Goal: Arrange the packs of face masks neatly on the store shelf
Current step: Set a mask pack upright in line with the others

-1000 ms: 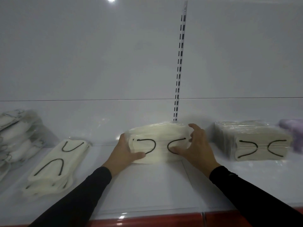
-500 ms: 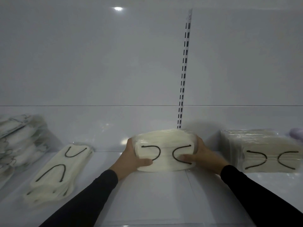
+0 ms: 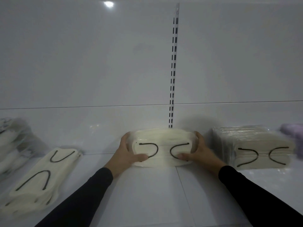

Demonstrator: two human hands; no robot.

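I see right hand point(image 3: 199, 153) closed in since a second ago; both hands clamp centre pack point(image 3: 163, 147), left hand point(image 3: 127, 153) too, thumbs on top. Pack flat on shelf point(image 3: 147, 194) (near back wall). Squaring nearly done.

shelf point(image 3: 147, 194) glossy smooth white | mask pack point(image 3: 162, 141) clear shiny plastic wrap, matt cloth inside | sleeves point(image 3: 85, 194) matt blk

Bare shelf point(image 3: 147, 202) lies open in front of the held middle pack point(image 3: 162, 148); gaps on both sides separate it from the tilted left pack point(image 3: 41, 176) and the right stack point(image 3: 255, 148)
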